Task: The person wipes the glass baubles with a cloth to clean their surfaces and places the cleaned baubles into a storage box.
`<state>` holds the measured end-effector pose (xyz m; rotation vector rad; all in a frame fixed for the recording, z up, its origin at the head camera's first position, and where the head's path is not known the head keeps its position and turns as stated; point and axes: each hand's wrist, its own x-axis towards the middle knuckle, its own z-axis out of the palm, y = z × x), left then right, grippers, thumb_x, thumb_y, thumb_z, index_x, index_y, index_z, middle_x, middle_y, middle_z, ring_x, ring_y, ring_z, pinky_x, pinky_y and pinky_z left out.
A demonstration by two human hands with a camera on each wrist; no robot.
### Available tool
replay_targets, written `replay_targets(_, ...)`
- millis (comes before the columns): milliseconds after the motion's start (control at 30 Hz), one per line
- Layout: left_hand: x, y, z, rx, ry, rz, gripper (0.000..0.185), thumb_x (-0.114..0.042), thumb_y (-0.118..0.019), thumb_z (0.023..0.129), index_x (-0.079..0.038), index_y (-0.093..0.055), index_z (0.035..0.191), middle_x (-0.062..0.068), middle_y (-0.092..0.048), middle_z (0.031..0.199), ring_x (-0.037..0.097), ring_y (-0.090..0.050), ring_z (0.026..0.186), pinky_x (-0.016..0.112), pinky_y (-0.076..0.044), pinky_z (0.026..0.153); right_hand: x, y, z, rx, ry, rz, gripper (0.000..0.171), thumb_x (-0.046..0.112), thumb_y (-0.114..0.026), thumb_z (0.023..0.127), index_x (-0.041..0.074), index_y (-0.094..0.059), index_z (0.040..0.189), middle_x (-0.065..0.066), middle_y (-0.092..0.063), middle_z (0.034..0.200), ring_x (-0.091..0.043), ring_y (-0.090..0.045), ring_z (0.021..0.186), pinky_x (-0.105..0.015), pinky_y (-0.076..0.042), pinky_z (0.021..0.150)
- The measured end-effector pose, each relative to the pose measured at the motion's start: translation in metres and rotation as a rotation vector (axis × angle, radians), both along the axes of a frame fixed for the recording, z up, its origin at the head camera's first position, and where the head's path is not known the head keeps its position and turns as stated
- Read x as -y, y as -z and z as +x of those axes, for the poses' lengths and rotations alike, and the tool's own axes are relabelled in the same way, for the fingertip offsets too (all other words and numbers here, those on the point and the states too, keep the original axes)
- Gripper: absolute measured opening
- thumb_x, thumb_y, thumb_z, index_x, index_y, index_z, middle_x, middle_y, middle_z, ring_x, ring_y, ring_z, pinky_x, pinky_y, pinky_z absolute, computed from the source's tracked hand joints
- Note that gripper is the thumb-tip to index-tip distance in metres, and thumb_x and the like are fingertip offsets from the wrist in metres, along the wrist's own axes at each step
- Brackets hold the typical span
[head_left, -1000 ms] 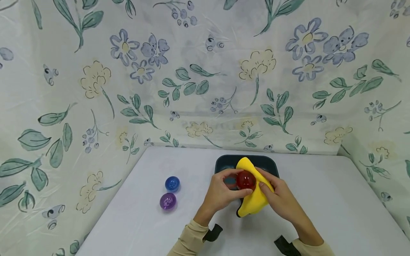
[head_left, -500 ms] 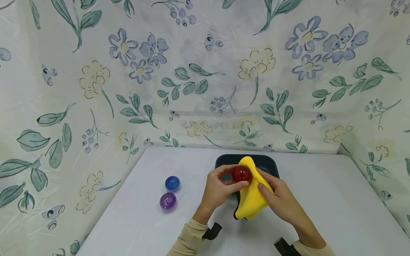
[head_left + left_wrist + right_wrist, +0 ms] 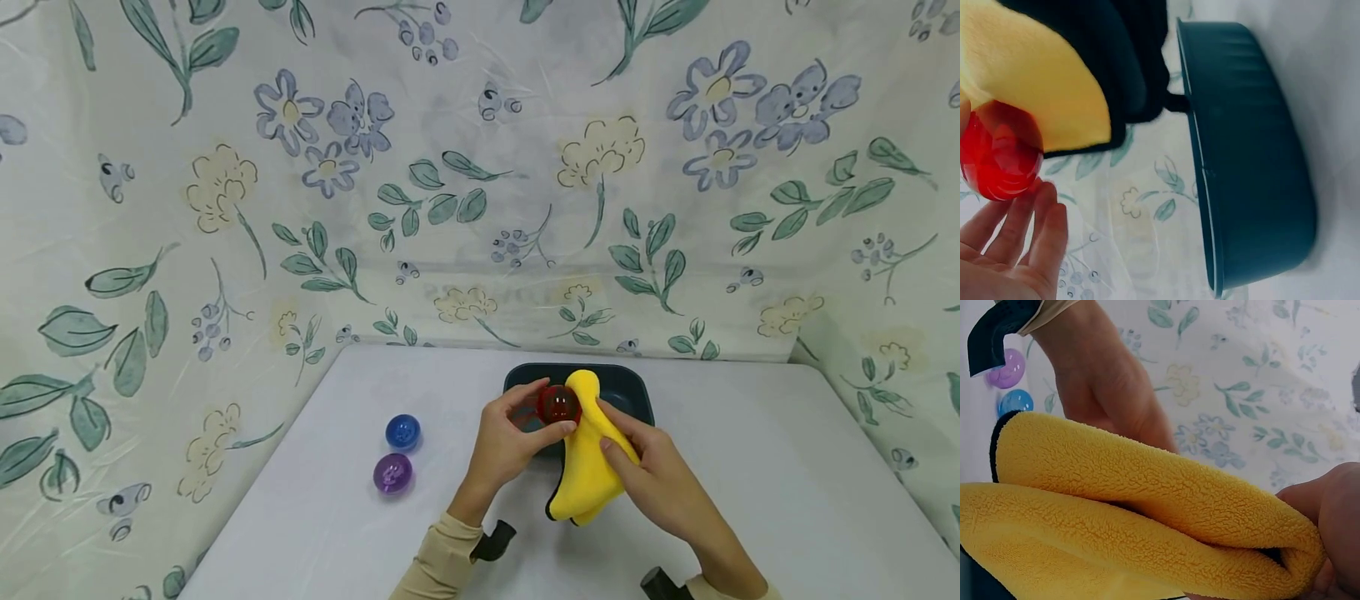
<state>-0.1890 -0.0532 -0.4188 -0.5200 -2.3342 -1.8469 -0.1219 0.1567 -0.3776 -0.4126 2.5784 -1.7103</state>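
Between thumb and fingers my left hand [image 3: 504,433] holds a glossy, see-through red ball [image 3: 558,405]. The right hand [image 3: 654,467] grips a folded yellow cloth [image 3: 592,467] with dark edging, whose lower end hangs down toward me. Cloth and ball overlap at the ball's right side in the head view. In the left wrist view the red ball [image 3: 1002,150] lies right against the yellow face of the cloth [image 3: 1035,75]. The right wrist view shows the fluffy folds of the cloth [image 3: 1147,481], which hide the ball there.
Behind the hands a dark teal tray [image 3: 633,392] stands on the white table [image 3: 765,450]. To the left, a blue ball [image 3: 403,432] and a purple ball [image 3: 393,473] rest close together. Floral fabric [image 3: 480,167] rises behind and beside the table.
My left hand and the red ball have shifted a little left and up, away from the cloth's middle. The cloth hangs lower and more unfolded; the right hand barely moved.
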Motion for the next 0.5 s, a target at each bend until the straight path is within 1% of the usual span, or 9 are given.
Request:
replay_targets(67,0.0005,0.0012,-0.0004,-0.004,-0.015,-0.017,0.058,-0.031,-0.087,0.085,-0.016,-0.067,0.137,0.005,-0.072,0.127,0.022,-0.067,0.113,0.040,-0.061,0.100,0.0016,-0.0006,0.0022,-0.014,0.005,0.004,0.053,0.015,-0.055,0.107,0.001,-0.041,0.156,-0.020,-0.066,0.132,-0.016,-0.064,0.085,-0.021,-0.060,0.078)
replay_targets(167,0.0009,0.0030,-0.0011,0.003,-0.017,-0.031,0.058,-0.031,-0.087,0.085,-0.015,-0.067,0.137,0.006,-0.072,0.126,0.022,-0.067,0.113,0.041,-0.061,0.100,0.0048,0.0000,0.0045,-0.034,0.021,0.008,0.051,0.013,-0.055,0.106,0.002,-0.044,0.155,-0.020,-0.067,0.130,-0.016,-0.064,0.084,-0.020,-0.059,0.076)
replay_targets(367,0.0012,0.0030,-0.0011,0.028,0.010,-0.041,0.061,-0.028,-0.087,0.084,-0.010,-0.065,0.138,0.009,-0.071,0.125,0.024,-0.068,0.112,0.039,-0.062,0.096,0.0088,0.0012,0.0069,-0.091,0.045,0.052,0.049,0.009,-0.056,0.105,0.005,-0.048,0.154,-0.022,-0.063,0.142,-0.015,-0.066,0.088,-0.022,-0.062,0.082)
replay_targets(500,0.0001,0.0021,-0.0018,0.023,0.020,-0.046,0.058,-0.027,-0.087,0.083,-0.011,-0.067,0.135,0.008,-0.071,0.122,0.023,-0.069,0.108,0.036,-0.063,0.093,0.0084,0.0002,0.0084,-0.149,0.047,0.077,0.049,0.008,-0.056,0.104,0.006,-0.049,0.153,-0.022,-0.062,0.143,-0.013,-0.066,0.089,-0.024,-0.063,0.083)
